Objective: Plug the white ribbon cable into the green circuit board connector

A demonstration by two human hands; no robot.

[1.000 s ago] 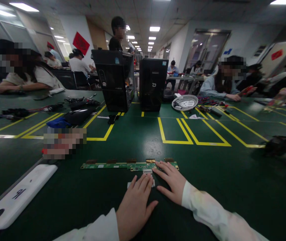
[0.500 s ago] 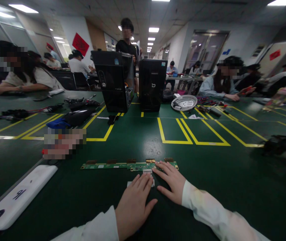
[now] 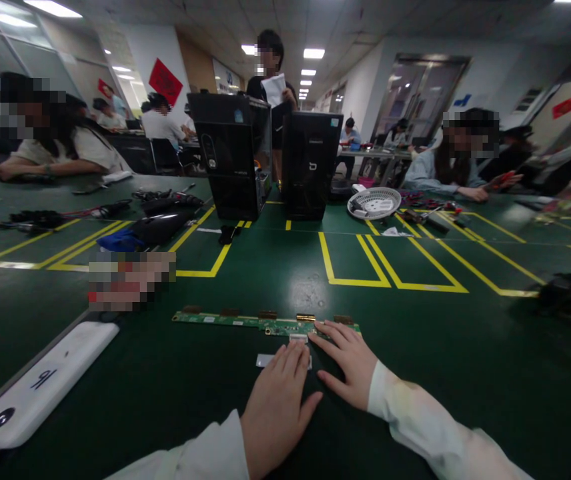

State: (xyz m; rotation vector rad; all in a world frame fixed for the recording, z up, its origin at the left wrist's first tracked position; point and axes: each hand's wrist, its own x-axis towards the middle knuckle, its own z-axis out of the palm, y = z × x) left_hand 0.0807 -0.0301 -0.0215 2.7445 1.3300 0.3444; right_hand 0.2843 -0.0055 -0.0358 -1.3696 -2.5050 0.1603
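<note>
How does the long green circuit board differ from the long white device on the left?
The long green circuit board lies crosswise; the long white device lies slanted. The board is slimmer; the device is broader. The right hand partly covers the board, while no hand covers the device. Both are elongated.

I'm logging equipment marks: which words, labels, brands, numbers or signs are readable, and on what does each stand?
Looks like "91", or "16" the other way up: dark mark on the white device.
Nothing else is readable:
Left computer tower: markings too small.
Right computer tower: markings too small, logo unclear.
Green circuit board: labels too small.
Red wall signs: blurred.
</note>
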